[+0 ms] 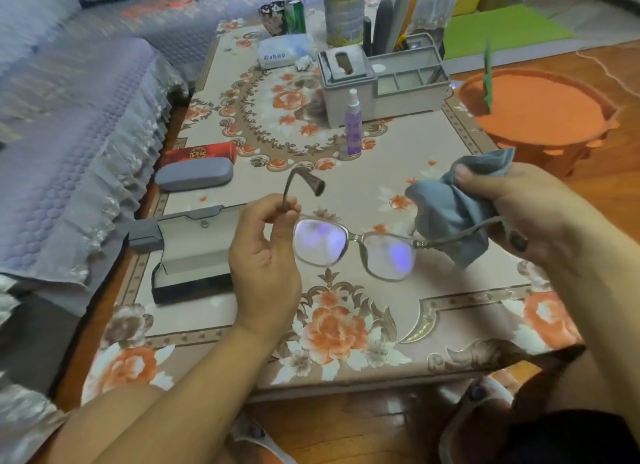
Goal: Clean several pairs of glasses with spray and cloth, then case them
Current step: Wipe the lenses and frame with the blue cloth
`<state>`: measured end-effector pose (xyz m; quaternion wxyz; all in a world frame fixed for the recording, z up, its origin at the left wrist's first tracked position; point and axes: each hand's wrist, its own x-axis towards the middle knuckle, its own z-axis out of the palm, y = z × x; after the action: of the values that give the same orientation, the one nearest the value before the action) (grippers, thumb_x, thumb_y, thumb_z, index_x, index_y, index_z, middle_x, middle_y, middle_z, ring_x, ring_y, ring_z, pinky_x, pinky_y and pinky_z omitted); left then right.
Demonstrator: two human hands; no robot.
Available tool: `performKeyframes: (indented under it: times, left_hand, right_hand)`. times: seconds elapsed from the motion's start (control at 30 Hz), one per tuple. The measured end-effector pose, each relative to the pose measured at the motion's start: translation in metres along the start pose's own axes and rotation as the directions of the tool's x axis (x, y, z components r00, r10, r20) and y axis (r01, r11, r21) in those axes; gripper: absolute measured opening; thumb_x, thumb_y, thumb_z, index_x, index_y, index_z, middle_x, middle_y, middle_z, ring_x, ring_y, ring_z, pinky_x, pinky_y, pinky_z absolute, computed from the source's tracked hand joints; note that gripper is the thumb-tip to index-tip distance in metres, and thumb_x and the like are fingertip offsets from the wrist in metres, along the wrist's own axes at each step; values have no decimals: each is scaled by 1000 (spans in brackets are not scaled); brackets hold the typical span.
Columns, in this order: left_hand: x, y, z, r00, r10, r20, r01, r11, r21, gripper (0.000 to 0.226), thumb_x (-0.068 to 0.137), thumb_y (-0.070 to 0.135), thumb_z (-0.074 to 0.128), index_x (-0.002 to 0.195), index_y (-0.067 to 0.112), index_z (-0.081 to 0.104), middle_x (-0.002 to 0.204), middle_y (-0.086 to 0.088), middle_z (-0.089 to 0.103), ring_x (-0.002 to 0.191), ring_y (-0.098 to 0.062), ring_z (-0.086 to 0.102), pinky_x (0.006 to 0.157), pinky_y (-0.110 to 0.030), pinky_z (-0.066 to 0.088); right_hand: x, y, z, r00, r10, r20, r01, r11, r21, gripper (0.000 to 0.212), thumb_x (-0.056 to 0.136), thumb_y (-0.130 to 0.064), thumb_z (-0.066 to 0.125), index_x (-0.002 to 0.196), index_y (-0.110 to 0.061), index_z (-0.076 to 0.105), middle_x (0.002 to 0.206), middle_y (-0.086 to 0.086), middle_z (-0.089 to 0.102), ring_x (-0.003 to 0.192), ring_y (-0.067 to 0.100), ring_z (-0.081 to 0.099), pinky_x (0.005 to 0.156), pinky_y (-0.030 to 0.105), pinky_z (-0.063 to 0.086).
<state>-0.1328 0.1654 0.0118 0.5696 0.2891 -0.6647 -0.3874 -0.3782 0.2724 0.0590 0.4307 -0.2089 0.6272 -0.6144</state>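
A pair of clear-framed glasses (356, 245) hangs unfolded above the floral table (346, 325). My left hand (266, 259) pinches the glasses' left temple near the hinge. My right hand (530, 218) grips a grey-blue cloth (446, 211) together with the other temple. A purple spray bottle (352, 124) stands upright further back. An open grey case (194, 252) lies left of my left hand. Behind it lie a shut grey case (193, 174) and a red case (201, 152).
A grey organiser with a tissue slot (381, 83) stands behind the bottle, with cans, a tissue pack and a cup beyond it. An orange basket (540, 114) stands off the table's right edge. A covered sofa (69, 134) runs along the left.
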Motion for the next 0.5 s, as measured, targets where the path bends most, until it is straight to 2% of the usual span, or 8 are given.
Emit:
performKeyframes:
  times: [0.1,0.2,0.3,0.37,0.43,0.5]
  left_hand:
    - [-1,-3,1,1000,7,11,-7,1000,3,26,102,2,53,102,27,62,101,6,64,98,-11,62,92,-27,49]
    - [-2,-2,1,1000,20,18,-20,1000,2,27,102,1,52,105,26,60,100,-4,64,98,-21,64,92,-29,50]
    - [-3,-1,1,999,18,39,-17,1000,-18,26,102,0,51,107,24,59,100,-13,65,98,-27,65,91,-30,51]
    - [-2,2,0,998,26,55,-24,999,-34,25,102,1,50,107,24,59,100,-17,66,98,-26,66,91,-30,51]
    - [-1,4,-1,997,40,71,-37,998,-52,24,102,3,50,107,25,58,100,-18,67,98,-28,68,91,-32,51]
    - [1,4,-2,994,54,96,-48,997,-63,24,103,4,50,108,26,58,99,-13,68,99,-31,70,91,-37,53]
  right_hand:
    - [2,1,1,1000,-6,-7,6,999,43,13,99,-13,59,105,-4,66,86,8,74,80,18,74,67,27,59]
    - [2,2,2,1000,1,1,-1,998,59,8,99,-13,59,98,-9,66,84,5,74,83,20,74,71,32,59]
    - [-1,6,2,990,53,133,-49,998,-35,16,99,-19,59,102,-6,68,98,14,73,105,35,69,94,47,55]
    - [-6,9,4,947,140,290,-107,986,-127,34,97,-22,60,112,8,64,102,18,70,103,35,66,93,46,53]
    - [-10,13,8,870,248,426,-174,963,-206,48,93,-24,68,117,15,56,108,23,65,103,36,62,96,47,52]
    - [-10,15,8,810,313,496,-226,947,-228,42,88,-21,70,110,13,60,110,27,62,103,37,61,99,49,51]
